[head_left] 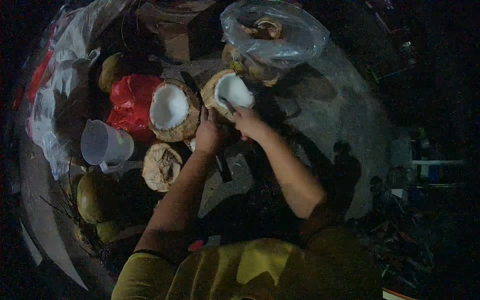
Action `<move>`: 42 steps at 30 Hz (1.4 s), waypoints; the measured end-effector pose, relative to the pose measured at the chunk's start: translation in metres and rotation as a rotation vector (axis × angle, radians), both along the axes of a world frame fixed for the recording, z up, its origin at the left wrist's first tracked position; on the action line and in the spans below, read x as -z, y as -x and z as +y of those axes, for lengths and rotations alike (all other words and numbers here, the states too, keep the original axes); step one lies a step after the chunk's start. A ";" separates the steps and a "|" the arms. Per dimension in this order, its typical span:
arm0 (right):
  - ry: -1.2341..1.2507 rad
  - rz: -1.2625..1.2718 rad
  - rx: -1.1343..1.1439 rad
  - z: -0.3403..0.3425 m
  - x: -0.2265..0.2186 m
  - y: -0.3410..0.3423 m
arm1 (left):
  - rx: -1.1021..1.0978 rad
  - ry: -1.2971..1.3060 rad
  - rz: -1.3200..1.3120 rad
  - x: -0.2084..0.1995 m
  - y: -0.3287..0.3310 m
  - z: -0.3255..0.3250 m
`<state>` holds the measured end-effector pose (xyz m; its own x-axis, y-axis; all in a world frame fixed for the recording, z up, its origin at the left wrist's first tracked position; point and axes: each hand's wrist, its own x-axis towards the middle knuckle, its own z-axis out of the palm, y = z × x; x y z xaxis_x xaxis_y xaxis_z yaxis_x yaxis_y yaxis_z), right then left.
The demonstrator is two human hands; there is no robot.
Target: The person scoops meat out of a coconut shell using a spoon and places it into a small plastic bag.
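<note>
My right hand (246, 123) is closed round a short metal scraping tool (228, 105), its tip inside an opened coconut half (236, 89) with white flesh. My left hand (209, 134) presses its fingers against the lower left of that half's husk, steadying it; part of the grip is hidden. A second coconut half (170, 106), also showing white flesh, sits just left of my left hand. Between the two halves lies a long dark knife (224, 169), passing under or beside my left hand. Nearer me is a cut piece of husk (162, 167), pale side up.
At left are a translucent measuring jug (102, 142) on its side, a red plastic bag (131, 95) and crumpled clear plastic (52, 112). Whole coconuts (92, 197) lie lower left. A clear bag (300, 42) with husk scraps and a box (172, 40) stand at the far side.
</note>
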<state>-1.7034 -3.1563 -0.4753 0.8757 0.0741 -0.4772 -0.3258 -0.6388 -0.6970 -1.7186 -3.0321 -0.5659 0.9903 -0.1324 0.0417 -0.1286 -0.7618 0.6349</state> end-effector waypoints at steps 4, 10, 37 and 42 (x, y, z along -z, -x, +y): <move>0.096 0.232 -0.109 -0.036 -0.047 -0.006 | -0.006 0.070 -0.013 -0.006 0.003 0.000; 0.100 0.055 0.057 -0.034 -0.007 -0.029 | -0.009 0.116 0.038 -0.023 0.001 -0.010; 0.453 -0.323 -0.271 -0.051 -0.008 -0.038 | 0.003 0.114 0.047 -0.016 0.008 0.002; 0.570 -0.280 -0.402 -0.045 0.003 -0.030 | 0.052 0.036 0.088 -0.020 0.004 0.003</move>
<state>-1.6730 -3.2013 -0.4787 0.9276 0.2221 -0.3004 0.1498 -0.9578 -0.2454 -1.7228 -3.0289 -0.5463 0.9822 -0.1836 -0.0400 -0.1095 -0.7322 0.6723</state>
